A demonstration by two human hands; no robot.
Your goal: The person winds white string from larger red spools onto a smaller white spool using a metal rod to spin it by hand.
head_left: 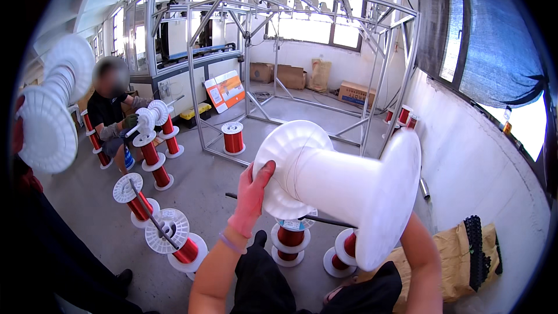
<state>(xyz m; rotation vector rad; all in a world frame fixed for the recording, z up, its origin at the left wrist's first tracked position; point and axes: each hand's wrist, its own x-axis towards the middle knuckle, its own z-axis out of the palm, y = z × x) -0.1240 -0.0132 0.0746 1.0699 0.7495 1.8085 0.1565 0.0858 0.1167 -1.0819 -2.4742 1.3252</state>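
A large white plastic spool (337, 183) fills the space before me, lying on its side in the air. A thin strand circles its bare barrel near the left flange. My left hand (253, 192), in a pink glove, is closed on the rim of that flange, thumb on its inner face. My right forearm (421, 261) reaches up behind the right flange, which hides the hand and its fingers. Behind the spool runs a dark rod (331, 220). Below stand spools of red wire (290, 237), and another red spool (346, 247) is partly covered by the right flange.
More red wire spools (187, 250) stand at left, with a dark rod (152, 212) across two. A seated person (110, 107) handles a white spool (145, 121). At far left are stacked white spools (49, 128). Ahead stands a metal frame (195, 81); brown sacking (450, 250) lies right.
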